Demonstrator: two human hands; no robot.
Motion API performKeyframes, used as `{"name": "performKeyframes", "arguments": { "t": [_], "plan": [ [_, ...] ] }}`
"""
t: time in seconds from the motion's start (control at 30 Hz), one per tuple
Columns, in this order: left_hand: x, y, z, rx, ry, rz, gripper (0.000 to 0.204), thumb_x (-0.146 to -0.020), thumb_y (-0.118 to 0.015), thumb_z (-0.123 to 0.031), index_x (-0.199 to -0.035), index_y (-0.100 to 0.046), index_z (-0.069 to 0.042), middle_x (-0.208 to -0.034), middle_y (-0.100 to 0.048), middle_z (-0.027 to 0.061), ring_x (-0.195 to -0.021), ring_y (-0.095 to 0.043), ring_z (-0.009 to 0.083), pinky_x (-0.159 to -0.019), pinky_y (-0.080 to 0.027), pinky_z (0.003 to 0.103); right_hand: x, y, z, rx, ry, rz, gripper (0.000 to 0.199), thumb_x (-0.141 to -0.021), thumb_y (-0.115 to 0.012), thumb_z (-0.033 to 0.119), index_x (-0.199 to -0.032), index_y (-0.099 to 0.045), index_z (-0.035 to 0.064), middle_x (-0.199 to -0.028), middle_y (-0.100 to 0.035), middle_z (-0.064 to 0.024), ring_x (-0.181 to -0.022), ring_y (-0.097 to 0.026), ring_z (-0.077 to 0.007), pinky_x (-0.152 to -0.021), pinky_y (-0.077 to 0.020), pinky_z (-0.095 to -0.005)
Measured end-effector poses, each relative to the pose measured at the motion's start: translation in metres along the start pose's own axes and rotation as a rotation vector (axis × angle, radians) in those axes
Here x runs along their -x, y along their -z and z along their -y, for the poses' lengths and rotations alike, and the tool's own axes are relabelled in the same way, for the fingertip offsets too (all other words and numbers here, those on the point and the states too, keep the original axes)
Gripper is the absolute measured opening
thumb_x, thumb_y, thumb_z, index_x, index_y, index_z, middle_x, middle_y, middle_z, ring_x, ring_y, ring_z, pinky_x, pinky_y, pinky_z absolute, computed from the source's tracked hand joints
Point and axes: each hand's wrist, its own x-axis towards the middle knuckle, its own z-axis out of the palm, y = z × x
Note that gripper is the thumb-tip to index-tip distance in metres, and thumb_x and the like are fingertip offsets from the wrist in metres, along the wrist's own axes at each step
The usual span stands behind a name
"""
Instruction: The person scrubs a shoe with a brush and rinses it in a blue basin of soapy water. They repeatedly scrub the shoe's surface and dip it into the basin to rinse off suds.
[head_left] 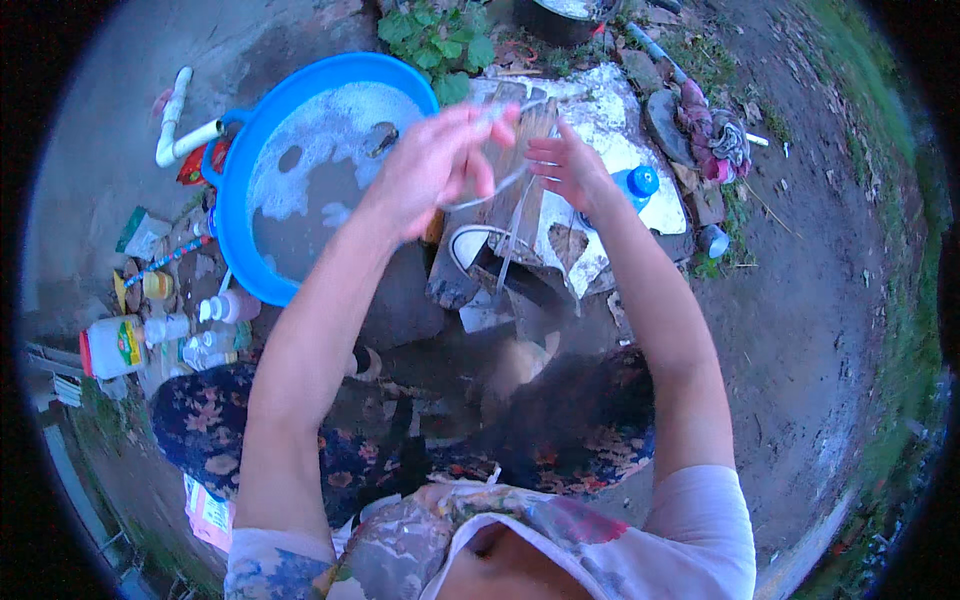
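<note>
My left hand [435, 170] is up over the middle, blurred by motion, its fingers curled round a thin pale loop [515, 180]. That loop looks like a see-through rim, but the blur hides what it belongs to. Facing it, my right hand [570, 170] has its fingers stretched out and apart, close to the loop's far side; nothing shows in its grip. Beneath both hands lie worn wooden boards [500, 210] on a white-splashed slab [610, 110]. Left of them stands a blue tub [232, 190] of grey, sudsy water, with a small dark thing [380, 138] floating in the foam.
A blue bottle [640, 183] stands on the slab beside my right forearm. Several bottles and jars [215, 320] crowd the ground at left, near a bent white pipe [175, 130]. A dark pot [565, 20] sits at the back; crumpled cloths [715, 140] lie at right.
</note>
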Motion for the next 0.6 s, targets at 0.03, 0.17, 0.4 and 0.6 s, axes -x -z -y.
{"name": "performKeyframes", "arguments": {
  "t": [0.03, 0.17, 0.4, 0.6],
  "plan": [
    [0.004, -0.003, 0.005, -0.032, 0.080, -0.021, 0.024, -0.094, -0.040, -0.018, -0.104, -0.055, -0.003, -0.128, -0.050, 0.0084, -0.054, -0.055, 0.0050, -0.036, -0.028, 0.013, -0.016, -0.005, 0.003, -0.022, -0.014, 0.000, 0.052, -0.091, -0.042, 0.047, -0.113, -0.053, 0.0017, -0.104, -0.060, -0.0078, -0.082, -0.057, -0.0173, -0.071, -0.0434, -0.0316],
    [0.000, -0.002, 0.034, -0.063, 0.246, -0.072, 0.033, -0.093, -0.041, -0.016, -0.123, -0.049, -0.003, -0.121, -0.053, 0.0070, -0.054, -0.054, 0.0042, -0.037, -0.029, 0.014, -0.066, -0.017, 0.026, -0.283, 0.245, 0.015, 0.029, -0.087, -0.055, 0.032, -0.102, -0.056, 0.0067, -0.093, -0.060, -0.0036, -0.075, -0.057, -0.0164, -0.063, -0.0416, -0.0289],
    [-0.021, -0.003, 0.075, 0.074, 0.190, -0.051, 0.046, -0.093, -0.043, -0.013, -0.136, -0.032, -0.003, -0.111, -0.056, 0.0090, -0.059, -0.053, 0.0056, -0.046, -0.037, 0.016, -0.057, 0.016, 0.110, -0.459, 0.694, -0.188, 0.025, -0.083, -0.060, 0.019, -0.102, -0.057, 0.0043, -0.100, -0.063, -0.0074, -0.092, -0.056, -0.0207, -0.078, -0.0391, -0.0320],
    [-0.017, 0.007, 0.072, -0.138, 0.234, -0.018, 0.045, -0.091, -0.044, -0.012, -0.135, -0.036, -0.005, -0.116, -0.056, 0.0081, -0.079, -0.057, 0.0087, -0.065, -0.043, 0.020, -0.061, 0.041, 0.112, -0.008, 0.571, -0.335, 0.052, -0.085, -0.058, 0.032, -0.128, -0.044, 0.0064, -0.130, -0.047, -0.0054, -0.126, -0.033, -0.0205, -0.105, -0.0185, -0.0410]
  ]
}}
